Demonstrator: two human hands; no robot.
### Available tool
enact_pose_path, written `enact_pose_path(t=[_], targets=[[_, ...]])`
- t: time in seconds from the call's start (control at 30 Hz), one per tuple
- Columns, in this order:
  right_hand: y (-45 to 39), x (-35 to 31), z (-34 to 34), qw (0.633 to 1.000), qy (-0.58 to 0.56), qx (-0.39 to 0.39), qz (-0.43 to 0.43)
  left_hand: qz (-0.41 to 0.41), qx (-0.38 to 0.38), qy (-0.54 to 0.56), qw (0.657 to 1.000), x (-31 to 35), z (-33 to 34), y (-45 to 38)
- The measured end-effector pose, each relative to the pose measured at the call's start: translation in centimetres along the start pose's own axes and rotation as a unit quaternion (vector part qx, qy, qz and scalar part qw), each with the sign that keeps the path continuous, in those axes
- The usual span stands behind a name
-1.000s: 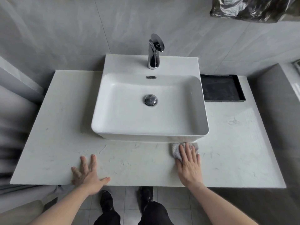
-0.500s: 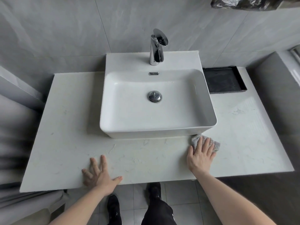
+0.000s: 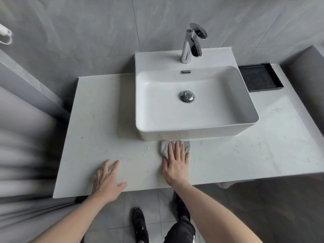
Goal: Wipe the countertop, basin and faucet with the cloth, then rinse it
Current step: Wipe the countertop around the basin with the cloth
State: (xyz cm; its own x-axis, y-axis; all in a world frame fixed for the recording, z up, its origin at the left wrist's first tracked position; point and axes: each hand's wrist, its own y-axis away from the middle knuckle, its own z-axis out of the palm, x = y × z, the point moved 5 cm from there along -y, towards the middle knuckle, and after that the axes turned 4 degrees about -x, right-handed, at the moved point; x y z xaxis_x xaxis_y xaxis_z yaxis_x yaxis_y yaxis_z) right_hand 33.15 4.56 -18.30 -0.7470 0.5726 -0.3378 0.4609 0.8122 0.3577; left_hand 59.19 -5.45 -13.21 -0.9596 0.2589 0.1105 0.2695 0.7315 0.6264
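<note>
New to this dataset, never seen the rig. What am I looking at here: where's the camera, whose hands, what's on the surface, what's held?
No machine: a person's bare hands, filmed by one wide-angle camera on their head, looking down. The right hand presses a small speckled grey cloth flat on the pale marble countertop, just in front of the white rectangular ceramic basin. The left hand rests flat near the counter's front edge, holding nothing. Behind the basin stands a chrome faucet; a shallow black tray sits to its right. Shoes and floor tiles show below.
</note>
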Motion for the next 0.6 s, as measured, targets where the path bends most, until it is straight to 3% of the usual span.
enact_pose_path(t=[0.13, 0.4, 0.6], targets=[[0.9, 3.5, -0.7, 0.998, 0.036, 0.011, -0.052, -0.045, 0.008, -0.010, 0.999, -5.3, -1.2, -1.3], [2.0, 14.8, -4.8, 0.980, -0.002, 0.041, 0.194, -0.095, -0.027, -0.014, 0.995, -13.4, -2.0, -3.5], [0.3, 10.2, -3.7, 0.960, -0.048, 0.053, 0.271, -0.100, -0.057, -0.006, 0.993, -12.8, -1.7, -3.6]])
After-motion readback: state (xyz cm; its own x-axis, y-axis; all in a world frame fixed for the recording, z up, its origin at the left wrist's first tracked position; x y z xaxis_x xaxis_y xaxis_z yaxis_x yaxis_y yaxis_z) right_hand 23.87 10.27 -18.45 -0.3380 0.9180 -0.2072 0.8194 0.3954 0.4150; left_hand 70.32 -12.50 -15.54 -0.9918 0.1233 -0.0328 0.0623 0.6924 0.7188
